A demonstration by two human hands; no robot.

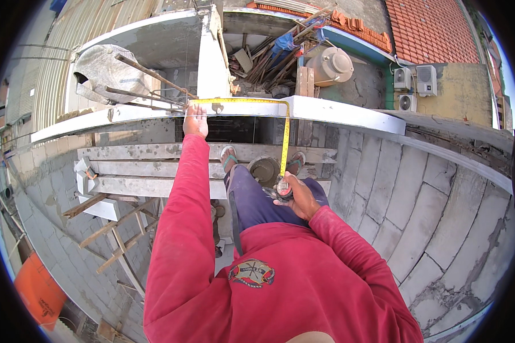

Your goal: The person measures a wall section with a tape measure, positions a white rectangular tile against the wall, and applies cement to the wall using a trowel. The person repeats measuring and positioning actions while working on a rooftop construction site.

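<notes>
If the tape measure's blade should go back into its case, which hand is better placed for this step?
Probably the right hand: it grips the tape measure case, where the yellow blade comes out. The left hand is at the blade's far end, by the white ledge.

The right hand (pixel 301 197) covers part of the tape measure (pixel 283 187), the fine markings along its yellow blade (pixel 237 100) are too small to read, and exactly how the left hand's (pixel 195 120) fingertips meet the blade's end cannot be told. The dark trousers (pixel 254 206) hide part of the bucket (pixel 264 170). The lower edge cuts off the red top (pixel 303 268), the upper edge the tiled roof (pixel 432 28).
</notes>
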